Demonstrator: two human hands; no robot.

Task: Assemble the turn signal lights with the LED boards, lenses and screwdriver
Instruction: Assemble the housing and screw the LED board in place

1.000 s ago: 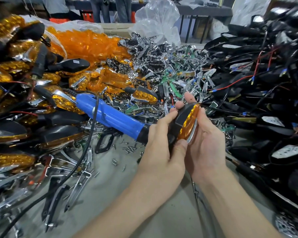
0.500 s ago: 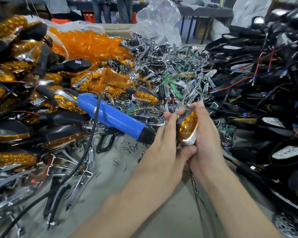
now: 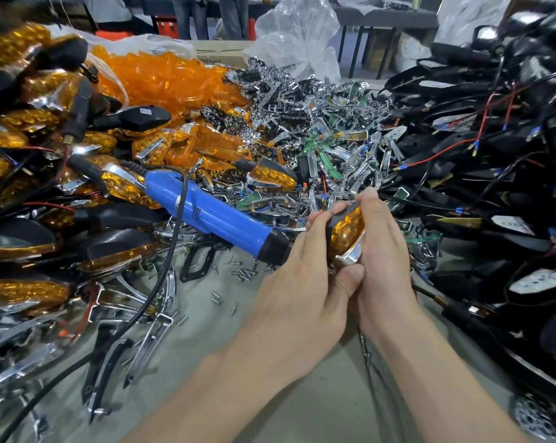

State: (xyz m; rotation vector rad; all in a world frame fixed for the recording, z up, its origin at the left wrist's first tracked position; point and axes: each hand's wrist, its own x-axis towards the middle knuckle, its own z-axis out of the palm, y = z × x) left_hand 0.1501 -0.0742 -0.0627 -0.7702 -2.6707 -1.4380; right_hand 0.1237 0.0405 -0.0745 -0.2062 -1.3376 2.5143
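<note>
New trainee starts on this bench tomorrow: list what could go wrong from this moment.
1. The amber-lensed, chrome-trimmed turn signal light sits squeezed between left hand and right hand; uneven pressure might leave it seated crooked.
2. The blue electric screwdriver trails a black cord; a snag could drag it through the small loose screws.

Hides the bit of the blue electric screwdriver (image 3: 212,215) behind the left hand (image 3: 302,282). Shows only part of the turn signal light (image 3: 347,231) inside the right hand (image 3: 382,251). Cuts off people (image 3: 190,17) at the top edge.
</note>
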